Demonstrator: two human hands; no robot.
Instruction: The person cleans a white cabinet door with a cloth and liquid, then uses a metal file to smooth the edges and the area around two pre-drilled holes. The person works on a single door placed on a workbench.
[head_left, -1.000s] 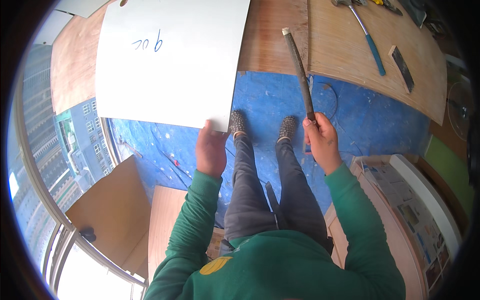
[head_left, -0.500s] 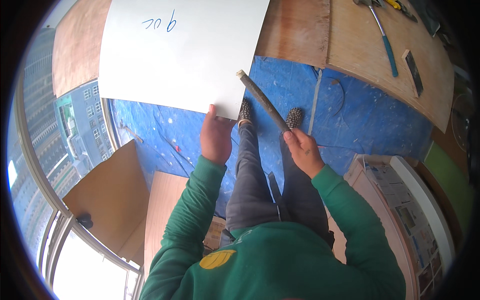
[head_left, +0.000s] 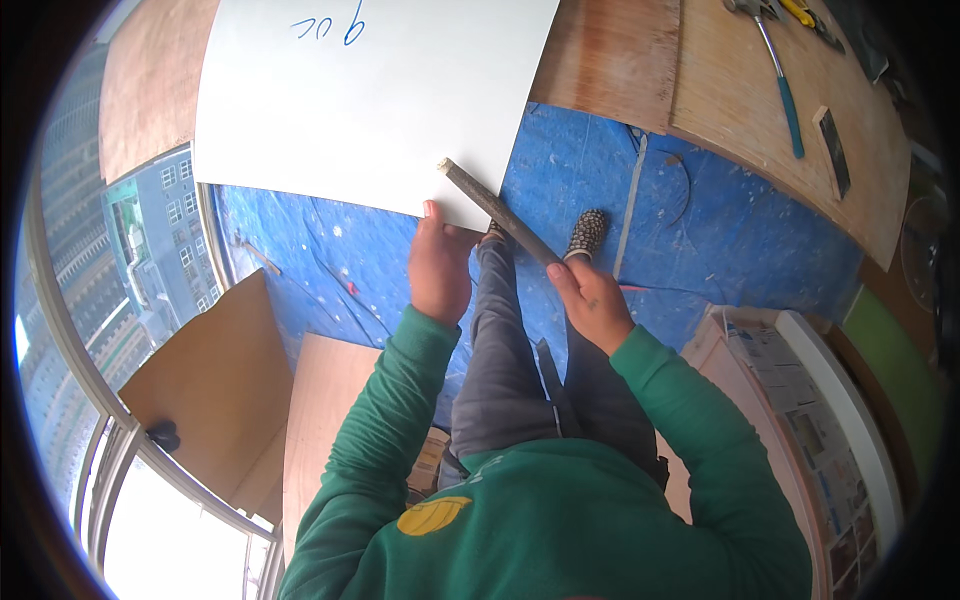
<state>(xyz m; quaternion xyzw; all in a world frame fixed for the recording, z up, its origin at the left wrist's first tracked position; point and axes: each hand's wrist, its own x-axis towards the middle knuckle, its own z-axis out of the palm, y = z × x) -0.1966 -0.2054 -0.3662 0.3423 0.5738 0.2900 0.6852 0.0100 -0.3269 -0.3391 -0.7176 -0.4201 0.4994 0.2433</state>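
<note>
My left hand point(head_left: 440, 262) is closed on the near corner of a large white board point(head_left: 350, 120), with the thumb on top and the fingers underneath. Blue pen marks show near the board's far side. In my right hand point(head_left: 594, 302) is a dark, bark-brown stick point(head_left: 500, 214) with a pale end, gripped at its near end. The stick slants up to the left, and its pale end overlaps the board near the held corner. Whether it touches the board I cannot tell.
Plywood sheets point(head_left: 610, 60) lie beyond and to the right. One carries a hammer point(head_left: 783, 90) and a dark flat block point(head_left: 833, 152). Blue sheeting point(head_left: 690, 240) covers the floor. Brown board point(head_left: 220, 390) leans by the window at left; a pale frame point(head_left: 850, 400) stands at right.
My right hand has shifted left and slightly down, bringing the stick's pale end from the board's right edge to over its corner. My left hand still grips the board. The view has shifted slightly.
</note>
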